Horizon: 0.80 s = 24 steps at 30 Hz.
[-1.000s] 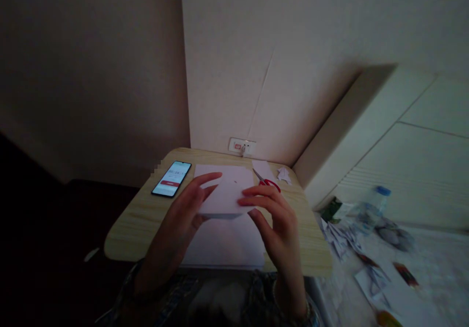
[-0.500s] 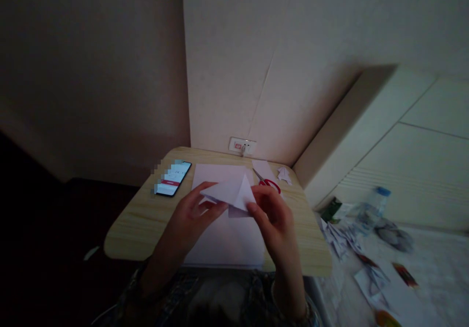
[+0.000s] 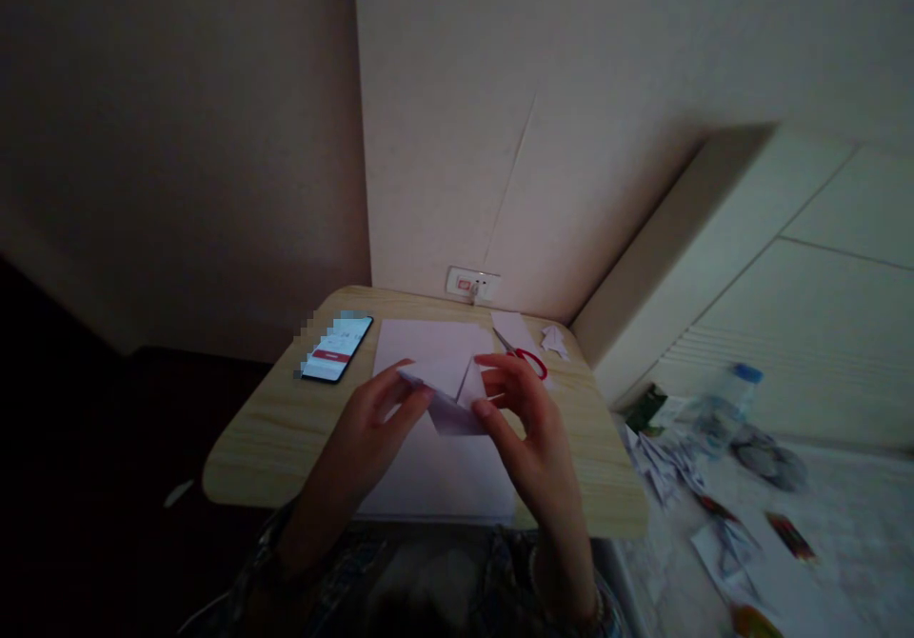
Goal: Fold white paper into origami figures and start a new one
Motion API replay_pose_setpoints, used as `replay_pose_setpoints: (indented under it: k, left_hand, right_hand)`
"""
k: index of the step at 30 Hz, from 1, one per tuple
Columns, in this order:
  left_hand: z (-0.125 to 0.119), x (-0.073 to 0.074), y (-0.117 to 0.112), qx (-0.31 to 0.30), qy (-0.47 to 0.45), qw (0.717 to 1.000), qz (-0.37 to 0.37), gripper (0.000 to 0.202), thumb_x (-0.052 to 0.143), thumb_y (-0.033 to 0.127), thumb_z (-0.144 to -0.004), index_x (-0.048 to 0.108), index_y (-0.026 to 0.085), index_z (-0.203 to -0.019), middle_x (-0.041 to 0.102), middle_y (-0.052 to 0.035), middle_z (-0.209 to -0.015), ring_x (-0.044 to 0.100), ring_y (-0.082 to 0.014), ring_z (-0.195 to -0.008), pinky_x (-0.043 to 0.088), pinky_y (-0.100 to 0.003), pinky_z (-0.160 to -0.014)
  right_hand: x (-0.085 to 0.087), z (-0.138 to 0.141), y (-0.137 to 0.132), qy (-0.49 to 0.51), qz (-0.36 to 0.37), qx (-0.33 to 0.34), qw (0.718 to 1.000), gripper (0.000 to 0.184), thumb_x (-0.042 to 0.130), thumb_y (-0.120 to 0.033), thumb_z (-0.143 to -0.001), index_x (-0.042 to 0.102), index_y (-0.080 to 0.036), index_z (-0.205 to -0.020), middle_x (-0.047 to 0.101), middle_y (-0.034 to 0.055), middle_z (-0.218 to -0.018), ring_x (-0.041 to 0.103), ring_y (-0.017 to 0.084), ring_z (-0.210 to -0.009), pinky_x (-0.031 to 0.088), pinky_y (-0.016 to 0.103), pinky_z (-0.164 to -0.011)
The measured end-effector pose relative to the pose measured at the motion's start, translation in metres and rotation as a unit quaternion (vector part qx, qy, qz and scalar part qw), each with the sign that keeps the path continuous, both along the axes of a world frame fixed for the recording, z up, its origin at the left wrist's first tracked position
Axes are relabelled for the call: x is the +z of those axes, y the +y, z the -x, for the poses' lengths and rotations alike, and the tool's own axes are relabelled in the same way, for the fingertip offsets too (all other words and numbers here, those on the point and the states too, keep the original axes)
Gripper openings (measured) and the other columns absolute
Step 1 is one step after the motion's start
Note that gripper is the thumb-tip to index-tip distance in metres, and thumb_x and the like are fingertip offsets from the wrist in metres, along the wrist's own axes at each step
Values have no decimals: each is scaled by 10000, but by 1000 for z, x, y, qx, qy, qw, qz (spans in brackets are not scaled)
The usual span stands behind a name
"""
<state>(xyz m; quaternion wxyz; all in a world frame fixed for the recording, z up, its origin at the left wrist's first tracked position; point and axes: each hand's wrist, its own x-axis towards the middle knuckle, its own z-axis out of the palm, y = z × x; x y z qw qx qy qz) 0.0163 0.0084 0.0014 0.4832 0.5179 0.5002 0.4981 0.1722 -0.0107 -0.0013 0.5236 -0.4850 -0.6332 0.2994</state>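
Folded paper (image 3: 455, 418) at lower centre of the frame, held up over pale sheets (image 3: 443, 486) on the wooden surface (image 3: 257, 457). Left hand (image 3: 367, 427): thumb and fingers pinching its left corner. Right hand (image 3: 532, 421): thumb and fingers pinching its right edge. Scissors (image 3: 529, 362) just above the right hand; lit phone (image 3: 341, 345) left of the sheets.

Scissors (image 3: 529, 362) lie right of the phone (image 3: 334, 350).

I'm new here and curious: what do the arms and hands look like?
They are a person's: the left hand and right hand are both bare, no gloves. The sleeves are dark and seem checked, though dim. A pale band, perhaps beaded, shows by the right wrist.
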Motion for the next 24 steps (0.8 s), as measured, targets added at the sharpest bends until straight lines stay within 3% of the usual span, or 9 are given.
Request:
replay_pose_setpoints:
  k: [4,10,16,24]
  left_hand:
    - [1,-3,2,-13,6,1000,-11,209,618,349,-686,636,176,-801,713,-42,-853,652,-225,-862,506,-294,-744]
    - [1,-6,2,-61,11,998,-15,205,585,377,-749,617,176,-762,675,-22,-787,627,-185,-778,490,-258,-691]
    - [2,-9,3,-75,3,997,-7,205,585,382,-768,598,182,-725,630,7,-690,594,-153,-680,468,-226,-612]
    - [3,-11,1,-66,-24,997,13,332,581,391,-779,591,198,-1049,644,0,-793,593,-152,-701,474,-234,-620]
  right_hand:
    - [-3,1,1,-12,7,-6,1000,402,666,-247,-762,512,-231,-1134,640,36,-940,611,169,-860,517,289,-710]
    - [-4,-1,0,-14,13,-15,1000,383,624,-256,-793,492,-232,-1152,626,39,-954,597,170,-866,505,299,-730]
    - [-4,-1,-1,-41,17,-6,999,498,684,-228,-737,481,-253,-1190,596,45,-1099,564,175,-944,502,279,-733]
    - [-4,-4,-1,26,10,-19,999,383,634,-256,-777,526,-240,-1144,632,35,-976,596,156,-811,512,273,-701]
